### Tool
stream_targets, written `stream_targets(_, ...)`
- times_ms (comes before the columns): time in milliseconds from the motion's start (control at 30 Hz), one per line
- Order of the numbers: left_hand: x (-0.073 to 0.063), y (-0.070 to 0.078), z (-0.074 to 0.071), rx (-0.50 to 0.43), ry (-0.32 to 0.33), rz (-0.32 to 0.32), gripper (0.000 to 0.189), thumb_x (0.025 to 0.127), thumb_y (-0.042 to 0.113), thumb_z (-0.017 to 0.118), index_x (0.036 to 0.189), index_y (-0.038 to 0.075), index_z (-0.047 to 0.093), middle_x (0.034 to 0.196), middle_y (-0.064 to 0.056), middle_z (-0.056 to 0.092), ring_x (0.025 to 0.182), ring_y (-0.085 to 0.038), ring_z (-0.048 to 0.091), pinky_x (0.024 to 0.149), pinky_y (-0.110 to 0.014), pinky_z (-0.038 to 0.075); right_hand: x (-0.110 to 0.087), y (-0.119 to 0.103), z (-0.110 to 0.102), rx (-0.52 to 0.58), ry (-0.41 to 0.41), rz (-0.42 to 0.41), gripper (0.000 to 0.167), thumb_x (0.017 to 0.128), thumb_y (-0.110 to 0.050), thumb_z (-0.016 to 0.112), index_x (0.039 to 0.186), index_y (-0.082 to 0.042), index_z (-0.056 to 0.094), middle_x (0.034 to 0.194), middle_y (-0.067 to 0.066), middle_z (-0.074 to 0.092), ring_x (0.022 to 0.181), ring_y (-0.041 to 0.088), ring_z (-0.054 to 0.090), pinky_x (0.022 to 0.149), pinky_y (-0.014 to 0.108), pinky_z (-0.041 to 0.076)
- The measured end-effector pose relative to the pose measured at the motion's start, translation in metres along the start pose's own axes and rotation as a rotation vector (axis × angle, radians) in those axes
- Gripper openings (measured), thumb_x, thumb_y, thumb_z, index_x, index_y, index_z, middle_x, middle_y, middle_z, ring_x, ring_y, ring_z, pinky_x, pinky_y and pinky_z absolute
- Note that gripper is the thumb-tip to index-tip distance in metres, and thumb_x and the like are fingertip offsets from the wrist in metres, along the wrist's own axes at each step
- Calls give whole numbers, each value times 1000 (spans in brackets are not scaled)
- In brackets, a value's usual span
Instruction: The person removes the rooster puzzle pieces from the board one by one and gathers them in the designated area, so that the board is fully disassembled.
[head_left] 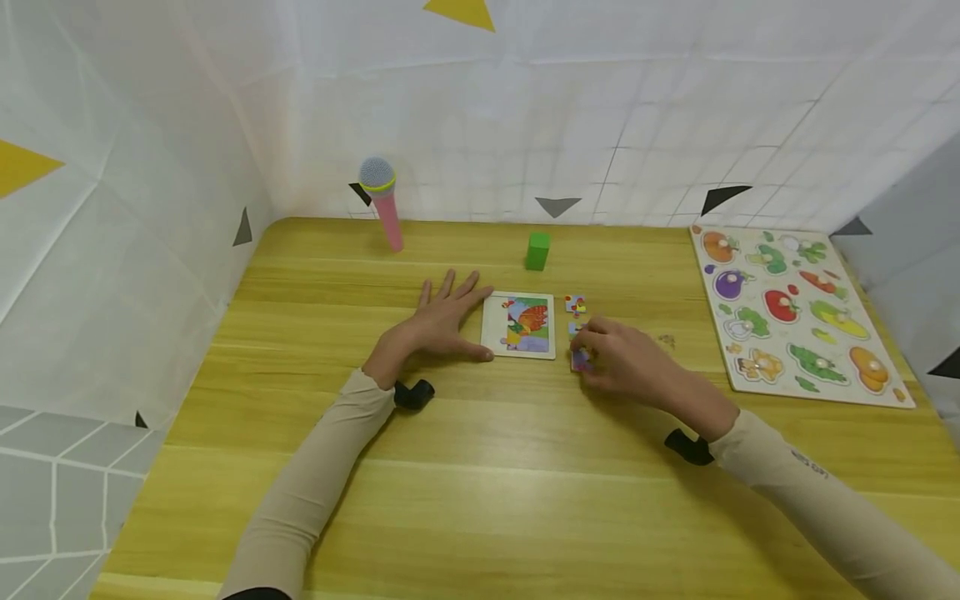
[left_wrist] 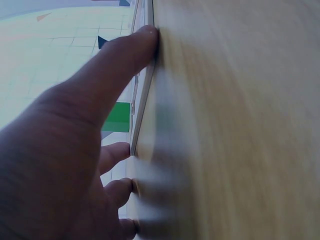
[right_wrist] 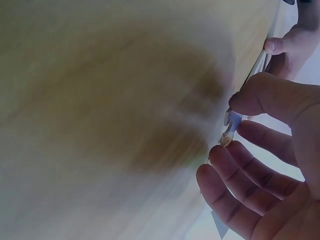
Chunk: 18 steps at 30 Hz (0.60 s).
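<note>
A small jigsaw board (head_left: pixel 487 329) with a partly filled picture of a red bird lies flat on the table. My left hand (head_left: pixel 438 325) is spread at its left side, with thumb and index finger touching the board's edge; the left wrist view shows the thumb (left_wrist: pixel 142 42) against that edge. Right of the board, my right hand (head_left: pixel 630 360) pinches a purplish puzzle piece (head_left: pixel 579 361) between thumb and fingers, low over the tabletop. The right wrist view shows the piece partly hidden by the fingers. Farther from me lie two loose pieces, one puzzle piece (head_left: pixel 575 303) in full view, the other partly covered.
A green block (head_left: pixel 537 251) stands behind the jigsaw board. Back left is a pink toy microphone (head_left: pixel 386 208). A large vegetable peg puzzle (head_left: pixel 795 312) lies at the right of the wooden table (head_left: pixel 480 500). White sheeting (head_left: pixel 480 125) hangs behind the table.
</note>
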<state>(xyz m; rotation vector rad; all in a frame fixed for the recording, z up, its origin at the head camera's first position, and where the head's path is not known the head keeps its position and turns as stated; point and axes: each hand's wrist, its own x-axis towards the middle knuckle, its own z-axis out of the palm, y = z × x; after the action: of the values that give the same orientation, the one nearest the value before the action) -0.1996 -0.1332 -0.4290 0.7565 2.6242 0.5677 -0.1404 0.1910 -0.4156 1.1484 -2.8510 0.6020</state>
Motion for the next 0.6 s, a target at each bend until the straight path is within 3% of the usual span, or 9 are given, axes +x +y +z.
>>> stream_targets(600, 1, -2, 1, 2, 2, 5, 111, 76, 68, 74, 162, 26, 17, 168, -5, -5, 149, -37, -17, 112, -63, -15, 2, 1, 2, 1, -40, 17, 25, 76, -12, 82, 99, -10, 73, 103, 6, 64, 85, 21, 62, 73, 41, 54)
